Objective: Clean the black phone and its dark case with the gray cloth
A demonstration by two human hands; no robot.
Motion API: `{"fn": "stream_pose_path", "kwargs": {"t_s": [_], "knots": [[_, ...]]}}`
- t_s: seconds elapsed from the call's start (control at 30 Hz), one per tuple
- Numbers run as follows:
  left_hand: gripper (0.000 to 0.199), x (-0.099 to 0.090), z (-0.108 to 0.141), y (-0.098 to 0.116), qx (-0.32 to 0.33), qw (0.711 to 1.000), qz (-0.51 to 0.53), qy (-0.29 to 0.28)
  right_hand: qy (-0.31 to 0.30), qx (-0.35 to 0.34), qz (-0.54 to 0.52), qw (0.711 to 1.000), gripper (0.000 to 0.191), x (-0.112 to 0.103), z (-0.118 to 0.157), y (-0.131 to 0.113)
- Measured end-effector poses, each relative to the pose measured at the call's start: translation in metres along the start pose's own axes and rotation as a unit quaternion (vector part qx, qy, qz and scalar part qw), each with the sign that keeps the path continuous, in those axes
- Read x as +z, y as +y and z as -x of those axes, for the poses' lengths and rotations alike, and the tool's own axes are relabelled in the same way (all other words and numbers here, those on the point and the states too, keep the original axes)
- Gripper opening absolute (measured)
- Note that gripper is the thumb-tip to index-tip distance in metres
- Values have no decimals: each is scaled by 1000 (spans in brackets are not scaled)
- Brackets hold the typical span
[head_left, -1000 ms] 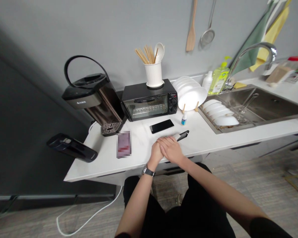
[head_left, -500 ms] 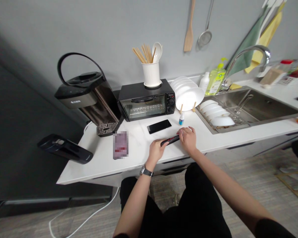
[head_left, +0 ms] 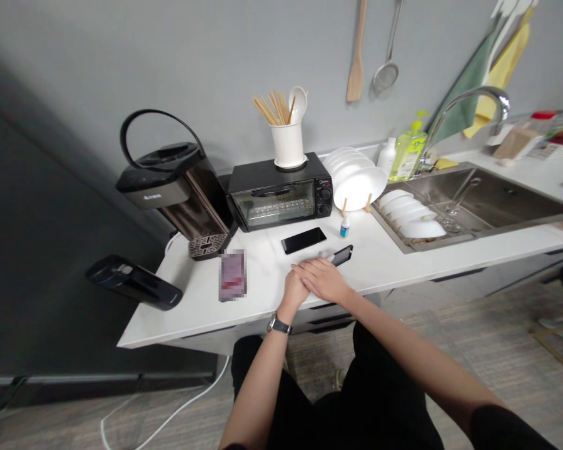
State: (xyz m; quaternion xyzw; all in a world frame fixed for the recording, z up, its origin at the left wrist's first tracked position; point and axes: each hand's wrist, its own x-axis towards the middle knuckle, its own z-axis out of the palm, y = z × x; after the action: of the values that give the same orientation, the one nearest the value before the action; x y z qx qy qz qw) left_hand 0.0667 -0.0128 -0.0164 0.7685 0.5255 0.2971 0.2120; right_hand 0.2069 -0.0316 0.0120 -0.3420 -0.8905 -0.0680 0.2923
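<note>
My left hand (head_left: 294, 291), with a watch at its wrist, is above the counter's front edge, its fingers mostly covered. Across it lies my right hand (head_left: 327, 280), fingers stretched out flat over the left. A slim, flat black object (head_left: 343, 255) with a rounded end juts out past my right knuckles, its other end hidden by my hands. By its position my left hand grips that hidden end. A pale patch shows beside the knuckles; I cannot make out what it is. Just beyond lie a black smartphone (head_left: 304, 240) and a small white bottle (head_left: 344, 226) with a blue label.
A black toaster oven (head_left: 279, 200) carries a white utensil holder (head_left: 288, 145). Left are a drink dispenser (head_left: 192, 206), a blurred-out purple packet (head_left: 233, 275) and a dark flask (head_left: 136, 282) lying tilted. White plates (head_left: 359, 187) and a sink (head_left: 497, 215) are on the right.
My right hand has slid left from the black object's far end and now rests over my left hand. The object's end is uncovered and shows more of its flat face. The view has shifted slightly.
</note>
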Motion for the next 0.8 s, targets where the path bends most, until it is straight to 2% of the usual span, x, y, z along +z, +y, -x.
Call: {"fn": "stream_pose_path", "kwargs": {"t_s": [0.1,0.2,0.27,0.37,0.43,0.5,0.57,0.67,0.73,0.8], "knots": [[18,-5,0,7,-4,1000,3,-6,-16,8,28,999,38,-16,12,36],[25,-8,-2,12,4,1000,26,-7,0,77,46,996,35,-32,25,69],[28,-9,-2,14,7,1000,27,-3,14,122,50,991,35,-37,31,82],[30,-8,-2,15,18,1000,20,1,89,204,48,974,38,-33,30,72],[29,-7,-3,14,27,999,23,-3,162,266,37,949,41,-21,20,48],[26,-5,-3,12,23,1000,13,-11,195,294,8,936,42,-8,7,15],[24,-2,-4,7,6,1000,-6,-17,162,268,-28,949,40,4,-4,-16],[23,3,-3,0,-13,1000,-24,-15,75,161,-52,983,40,11,-10,-41],[23,4,-1,-2,-12,999,-27,-16,34,93,-45,994,44,9,-7,-38],[25,3,0,-1,-9,999,-27,-17,11,55,-28,998,46,2,-1,-23]]}}
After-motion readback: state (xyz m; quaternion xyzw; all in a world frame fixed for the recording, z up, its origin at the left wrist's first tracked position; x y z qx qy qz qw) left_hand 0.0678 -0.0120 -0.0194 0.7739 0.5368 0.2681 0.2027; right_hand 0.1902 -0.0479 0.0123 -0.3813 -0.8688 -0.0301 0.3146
